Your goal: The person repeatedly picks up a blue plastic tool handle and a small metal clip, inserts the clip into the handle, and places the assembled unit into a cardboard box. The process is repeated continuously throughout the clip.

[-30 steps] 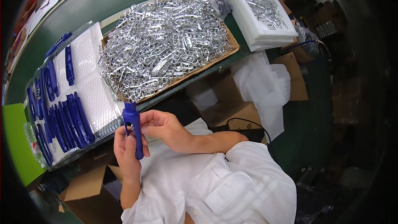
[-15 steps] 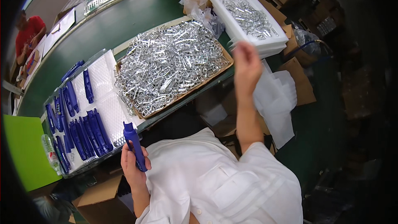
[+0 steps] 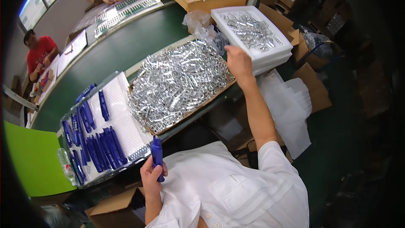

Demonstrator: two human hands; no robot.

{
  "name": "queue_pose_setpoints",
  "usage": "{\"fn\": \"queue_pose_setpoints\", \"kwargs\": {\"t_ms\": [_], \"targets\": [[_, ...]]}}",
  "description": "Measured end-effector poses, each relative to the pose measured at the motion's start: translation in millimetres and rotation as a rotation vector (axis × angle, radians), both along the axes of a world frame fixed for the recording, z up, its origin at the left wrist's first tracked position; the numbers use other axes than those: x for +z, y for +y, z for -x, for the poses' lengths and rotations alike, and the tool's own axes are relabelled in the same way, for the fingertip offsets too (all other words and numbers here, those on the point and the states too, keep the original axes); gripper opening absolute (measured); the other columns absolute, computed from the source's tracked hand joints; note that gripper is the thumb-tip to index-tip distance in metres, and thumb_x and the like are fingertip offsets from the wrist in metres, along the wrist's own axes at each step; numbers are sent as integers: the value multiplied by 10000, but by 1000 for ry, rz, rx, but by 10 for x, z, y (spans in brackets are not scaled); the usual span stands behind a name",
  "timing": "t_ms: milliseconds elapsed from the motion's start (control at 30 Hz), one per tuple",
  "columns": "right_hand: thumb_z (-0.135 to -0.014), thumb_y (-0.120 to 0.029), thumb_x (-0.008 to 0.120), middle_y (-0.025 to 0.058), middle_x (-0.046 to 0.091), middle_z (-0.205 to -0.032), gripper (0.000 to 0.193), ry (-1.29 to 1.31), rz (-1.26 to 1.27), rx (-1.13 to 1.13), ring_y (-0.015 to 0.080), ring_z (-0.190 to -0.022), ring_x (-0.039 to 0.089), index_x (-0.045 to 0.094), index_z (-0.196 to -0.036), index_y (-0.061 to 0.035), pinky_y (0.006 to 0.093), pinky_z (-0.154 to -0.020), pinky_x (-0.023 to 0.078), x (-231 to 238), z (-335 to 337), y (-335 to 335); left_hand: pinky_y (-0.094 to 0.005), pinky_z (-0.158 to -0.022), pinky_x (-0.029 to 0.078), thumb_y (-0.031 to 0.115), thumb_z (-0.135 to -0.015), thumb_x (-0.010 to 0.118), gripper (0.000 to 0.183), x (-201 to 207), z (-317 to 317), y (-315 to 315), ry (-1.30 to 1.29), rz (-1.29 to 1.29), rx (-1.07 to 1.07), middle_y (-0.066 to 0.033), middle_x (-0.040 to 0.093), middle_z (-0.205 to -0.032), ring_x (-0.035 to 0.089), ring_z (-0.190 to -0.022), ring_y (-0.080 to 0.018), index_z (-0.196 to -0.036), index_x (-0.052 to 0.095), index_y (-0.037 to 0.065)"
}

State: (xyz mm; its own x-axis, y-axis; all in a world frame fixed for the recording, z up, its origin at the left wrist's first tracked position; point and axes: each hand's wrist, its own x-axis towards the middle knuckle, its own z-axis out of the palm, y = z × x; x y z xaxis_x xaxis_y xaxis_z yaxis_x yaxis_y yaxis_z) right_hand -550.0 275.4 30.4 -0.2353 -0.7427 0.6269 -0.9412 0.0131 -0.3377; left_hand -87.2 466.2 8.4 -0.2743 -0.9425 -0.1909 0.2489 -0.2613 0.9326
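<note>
My left hand is wrapped around a blue plastic tubular housing, held upright in front of my shirt. With its fingers curled together, my right hand is at the right end of a large heap of shiny metal clip-like pieces, near a white foam box. Whatever those fingers pinch, if anything, is too small to make out. The heap fills a shallow cardboard tray. More blue housings lie in rows on a clear-edged tray with a white quilted lining.
Similar metal pieces fill the foam box. A crumpled plastic bag is beside it. White foam sheets hang at right. A plastic bottle and green board border the tray. Two people sit across the green bench.
My right hand has moved slightly left, to the heap's edge, and its fingers have curled. The left hand still holds the blue housing, now more upright. The view has shifted, showing more background.
</note>
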Motion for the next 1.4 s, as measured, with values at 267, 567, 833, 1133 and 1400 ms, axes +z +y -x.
{"fn": "queue_pose_setpoints", "kwargs": {"t_ms": [267,567,833,1133,1400], "targets": [[-881,-90,565,161,654,-952,140,121,-206,-124,378,-942,646,691,-839,-46,503,-771,547,-646,-18,-277,-223,-491,378,159,-968,584,601,155,-33,-151,85,-42,-81,-152,627,-1018,476,-545,-96,-1514,435,-41],[-878,-65,593,126,650,-1030,156,103,-127,1,337,-952,652,719,-968,-47,449,-784,553,-733,149,-205,-238,-474,401,425,-1029,583,469,322,227,-38,-116,-119,-34,-27,649,-756,557,-557,-93,-1273,614,27],[-866,-42,634,127,659,-1092,182,95,-204,115,335,-970,663,762,-995,-51,448,-828,562,-543,149,-224,-227,-473,378,451,-1012,587,422,629,382,-23,-154,-139,51,-11,619,-678,549,-553,-83,-1035,691,43],[-835,-34,660,160,674,-1059,157,26,-279,190,360,-1025,662,759,-957,-45,466,-897,546,-446,220,-397,-237,-532,396,603,-971,565,578,644,229,-184,-118,-63,-46,-4,647,-734,562,-611,-85,-997,716,46],[-839,-78,709,169,700,-1000,93,-112,-277,138,382,-949,692,696,-919,-33,476,-864,539,-163,86,-241,-271,-592,459,334,-1061,499,552,263,-109,-480,192,-149,-189,-141,642,-1058,581,-679,-142,-1488,440,-11]]}}
